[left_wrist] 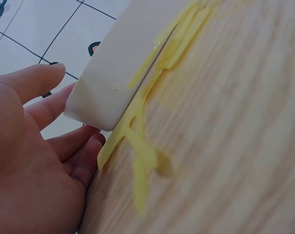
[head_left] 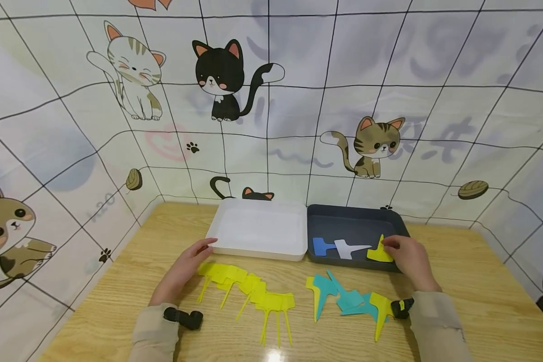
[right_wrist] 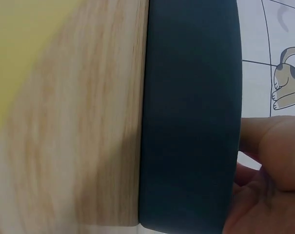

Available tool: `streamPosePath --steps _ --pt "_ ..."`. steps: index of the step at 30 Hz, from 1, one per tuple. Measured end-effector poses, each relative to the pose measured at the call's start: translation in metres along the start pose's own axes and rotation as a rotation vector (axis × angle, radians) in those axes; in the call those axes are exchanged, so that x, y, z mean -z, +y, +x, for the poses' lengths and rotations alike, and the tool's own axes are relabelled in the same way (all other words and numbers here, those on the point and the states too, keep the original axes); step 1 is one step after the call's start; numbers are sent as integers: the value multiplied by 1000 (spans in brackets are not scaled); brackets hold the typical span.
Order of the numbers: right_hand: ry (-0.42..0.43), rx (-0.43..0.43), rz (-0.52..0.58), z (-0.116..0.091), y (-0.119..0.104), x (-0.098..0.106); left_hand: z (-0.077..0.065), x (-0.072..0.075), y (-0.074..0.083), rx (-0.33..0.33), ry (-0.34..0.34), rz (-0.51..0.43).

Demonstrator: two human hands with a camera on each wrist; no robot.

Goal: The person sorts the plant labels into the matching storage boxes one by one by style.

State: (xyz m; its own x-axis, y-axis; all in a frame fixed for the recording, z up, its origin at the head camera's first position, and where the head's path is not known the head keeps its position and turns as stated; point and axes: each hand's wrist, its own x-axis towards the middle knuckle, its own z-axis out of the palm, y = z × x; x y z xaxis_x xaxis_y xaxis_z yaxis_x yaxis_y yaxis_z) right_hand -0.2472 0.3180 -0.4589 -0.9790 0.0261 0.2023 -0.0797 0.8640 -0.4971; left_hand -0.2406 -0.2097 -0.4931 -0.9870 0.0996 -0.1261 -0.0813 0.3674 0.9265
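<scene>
In the head view, my right hand (head_left: 409,259) reaches over the right side of a dark tray (head_left: 350,223) and pinches a yellow T-shaped plant label (head_left: 380,255) at its front right. Left of that label, a white plant label (head_left: 345,249) and a blue plant label (head_left: 319,246) lie on the tray's floor. The tray's dark wall (right_wrist: 191,117) hides the right fingertips in the right wrist view. My left hand (head_left: 191,261) touches the front left corner of a white tray (head_left: 258,226), its fingers loosely bent around that corner in the left wrist view.
On the wooden table (head_left: 117,281), yellow thin-stemmed labels (head_left: 253,289) lie in an overlapping row before the white tray. Teal labels (head_left: 350,301) are piled before the dark tray, with a yellow label (head_left: 380,304) at their right. A cat-patterned cloth (head_left: 298,110) hangs behind.
</scene>
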Motion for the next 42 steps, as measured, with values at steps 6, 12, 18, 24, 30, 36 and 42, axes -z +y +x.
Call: streamPosePath --steps 6,12,18,24,30,36,42 --pt "-79 13 -31 -2 -1 1 1 -1 0 7 0 -4" --pt "-132 -8 -46 -3 -2 3 1 -3 0 7 -4 -23" --pt "-168 -42 -58 -2 -3 2 1 -3 0 18 -8 -39" --pt "-191 -58 -49 0 -4 2 0 -2 1 12 -8 -36" --pt "-171 -33 -34 0 -14 9 -1 -2 1 -1 -5 -29" --pt "-159 74 -11 -3 -42 21 -1 -2 1 12 -9 -32" --pt "-290 212 13 -5 -72 17 -2 -2 3 9 0 -27"
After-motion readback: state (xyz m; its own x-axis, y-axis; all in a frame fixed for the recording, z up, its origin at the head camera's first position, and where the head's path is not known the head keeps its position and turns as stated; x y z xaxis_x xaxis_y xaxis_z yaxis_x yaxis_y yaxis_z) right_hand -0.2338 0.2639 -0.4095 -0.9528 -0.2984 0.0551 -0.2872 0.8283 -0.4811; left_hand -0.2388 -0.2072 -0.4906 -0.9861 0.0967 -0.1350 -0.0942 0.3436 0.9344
